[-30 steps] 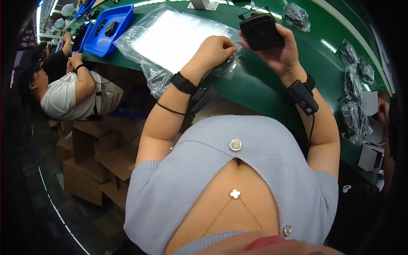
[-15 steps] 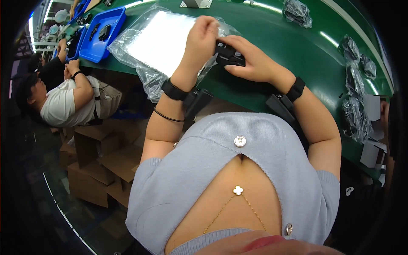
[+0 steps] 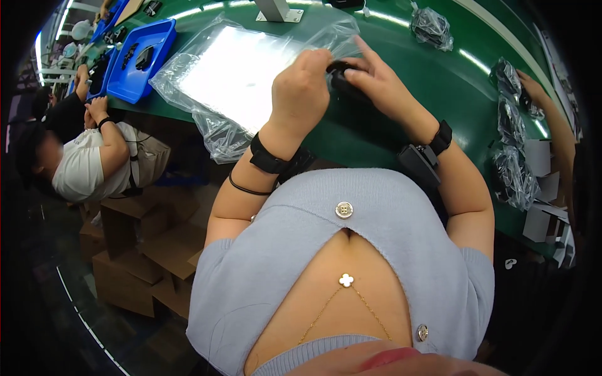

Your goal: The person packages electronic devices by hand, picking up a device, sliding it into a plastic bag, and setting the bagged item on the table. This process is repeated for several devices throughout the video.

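Observation:
My right hand point(image 3: 381, 81) is wrapped round a small black plastic device point(image 3: 348, 84), its index finger stretched out past it. The device is smeared by motion, so its exact kind does not show. Close against its left side, my left hand point(image 3: 301, 86) is closed in a fist-like pinch; whatever lies in its fingers is hidden. Both hands are above the green table, beside the right edge of a clear plastic bag point(image 3: 172, 81) that lies over a bright white sheet point(image 3: 232, 66).
A blue tray point(image 3: 119, 88) with black parts stands at the left, near a seated co-worker in white point(image 3: 81, 166). Bagged black items point(image 3: 431, 28) lie at the back right, more point(image 3: 514, 169) along the right edge. Another person's arm point(image 3: 552, 113) reaches in there. A metal post point(image 3: 276, 11) stands behind.
The black device has turned in my right hand, and its index finger now points up. My left hand stays closed beside it. Another person's arm has come in at the right, over the bagged items.

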`<state>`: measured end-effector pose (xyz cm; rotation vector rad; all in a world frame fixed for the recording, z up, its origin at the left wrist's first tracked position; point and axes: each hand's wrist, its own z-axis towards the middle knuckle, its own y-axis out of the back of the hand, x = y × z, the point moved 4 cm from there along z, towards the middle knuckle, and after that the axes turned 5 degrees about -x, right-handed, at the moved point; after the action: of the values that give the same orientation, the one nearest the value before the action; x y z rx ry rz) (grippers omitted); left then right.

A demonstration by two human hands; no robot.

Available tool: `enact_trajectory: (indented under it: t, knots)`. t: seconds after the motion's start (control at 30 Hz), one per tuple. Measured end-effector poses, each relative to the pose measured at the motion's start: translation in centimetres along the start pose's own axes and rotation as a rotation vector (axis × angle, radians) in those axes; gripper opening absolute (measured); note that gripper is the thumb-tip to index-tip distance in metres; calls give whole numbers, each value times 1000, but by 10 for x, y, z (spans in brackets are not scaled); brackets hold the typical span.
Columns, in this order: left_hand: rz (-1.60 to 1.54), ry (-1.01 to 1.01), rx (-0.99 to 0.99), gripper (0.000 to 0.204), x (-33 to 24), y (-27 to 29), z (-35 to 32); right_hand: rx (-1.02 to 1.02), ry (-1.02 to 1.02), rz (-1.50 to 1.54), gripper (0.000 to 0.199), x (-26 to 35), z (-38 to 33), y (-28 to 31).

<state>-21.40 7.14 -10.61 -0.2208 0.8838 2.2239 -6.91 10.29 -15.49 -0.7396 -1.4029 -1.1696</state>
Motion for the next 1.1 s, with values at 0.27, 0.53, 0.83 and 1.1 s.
enact_trajectory:
  t: [0.27,0.53,0.83,1.1]
  knots:
    - [-158,-97,29,14,-33,-5,1,193,-418,1483,31,6,-2,-14]
    - [-92,-209,46,15,-43,-7,17,-155,495,-305,26,13,-2,-10]
    - [3,-217,148,11,-25,-10,-13,-49,-512,873,40,-26,-6,-19]
    - [-121,-286,120,10,-42,-14,0,-367,-3,373,37,-30,11,-3]
